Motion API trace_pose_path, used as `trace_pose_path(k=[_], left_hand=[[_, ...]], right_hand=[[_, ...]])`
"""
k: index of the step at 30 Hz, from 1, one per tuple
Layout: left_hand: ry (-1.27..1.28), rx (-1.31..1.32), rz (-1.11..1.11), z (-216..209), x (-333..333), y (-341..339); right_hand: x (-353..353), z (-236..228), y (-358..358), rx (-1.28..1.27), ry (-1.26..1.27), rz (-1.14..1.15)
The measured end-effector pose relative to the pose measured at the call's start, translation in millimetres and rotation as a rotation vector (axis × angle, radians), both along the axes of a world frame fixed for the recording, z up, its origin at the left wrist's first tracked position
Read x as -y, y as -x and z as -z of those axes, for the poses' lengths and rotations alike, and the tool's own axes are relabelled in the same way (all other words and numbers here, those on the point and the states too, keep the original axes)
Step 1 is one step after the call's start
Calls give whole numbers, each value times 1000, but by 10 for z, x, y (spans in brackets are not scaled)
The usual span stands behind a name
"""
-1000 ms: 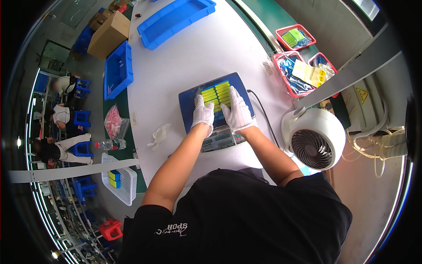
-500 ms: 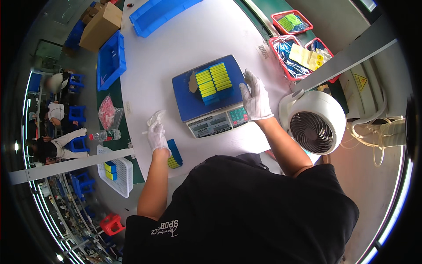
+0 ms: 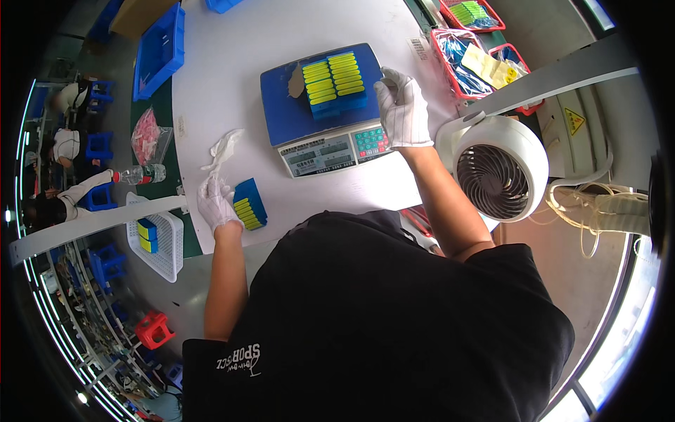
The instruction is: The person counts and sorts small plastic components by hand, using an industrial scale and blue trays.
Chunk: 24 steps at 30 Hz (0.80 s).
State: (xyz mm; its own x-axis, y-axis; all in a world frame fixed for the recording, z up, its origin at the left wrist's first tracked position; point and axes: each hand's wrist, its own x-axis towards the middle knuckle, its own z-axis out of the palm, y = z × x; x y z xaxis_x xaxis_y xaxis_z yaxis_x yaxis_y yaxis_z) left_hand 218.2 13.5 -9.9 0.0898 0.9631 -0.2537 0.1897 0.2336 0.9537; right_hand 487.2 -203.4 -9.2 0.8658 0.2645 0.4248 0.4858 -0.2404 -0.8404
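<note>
My left hand (image 3: 216, 202), in a white glove, is low over the table beside a blue and yellow block of stacked pieces (image 3: 251, 204). Its fingers look loosely apart, with nothing visible in them. Just beyond its fingertips lies a crumpled white cloth or glove (image 3: 225, 148). My right hand (image 3: 406, 112), also gloved, is at the right edge of a weighing scale (image 3: 281, 116), thumb apart from the bent fingers and holding nothing I can see. On the scale's blue pan rest blue blocks with rows of yellow strips (image 3: 334, 81), near a brown patch (image 3: 295, 83).
A white fan (image 3: 496, 176) stands right of my forearm. Red baskets (image 3: 450, 70) with bagged parts line the far right. At left are a blue tray (image 3: 160, 53), a pink-filled bag (image 3: 148, 137), a bottle (image 3: 144, 174) and a white basket (image 3: 169, 246) holding blocks. A metal bar (image 3: 91, 225) crosses there.
My left hand has drawn back toward me and left, away from the white cloth, to beside the block. My right hand stays by the scale, fingers more bent. The whole view has shifted.
</note>
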Motion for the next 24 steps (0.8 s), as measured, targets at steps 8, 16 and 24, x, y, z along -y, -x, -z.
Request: trace_pose_path(k=[8, 16, 24], left_hand=[[59, 130, 44, -45, 6, -113], [43, 35, 152, -324, 5, -500], [2, -148, 970, -320, 133, -1614]], right_hand=[[101, -89, 26, -145, -99, -11], [187, -99, -118, -392, -16, -36], [-59, -67, -513, -329, 493, -96]])
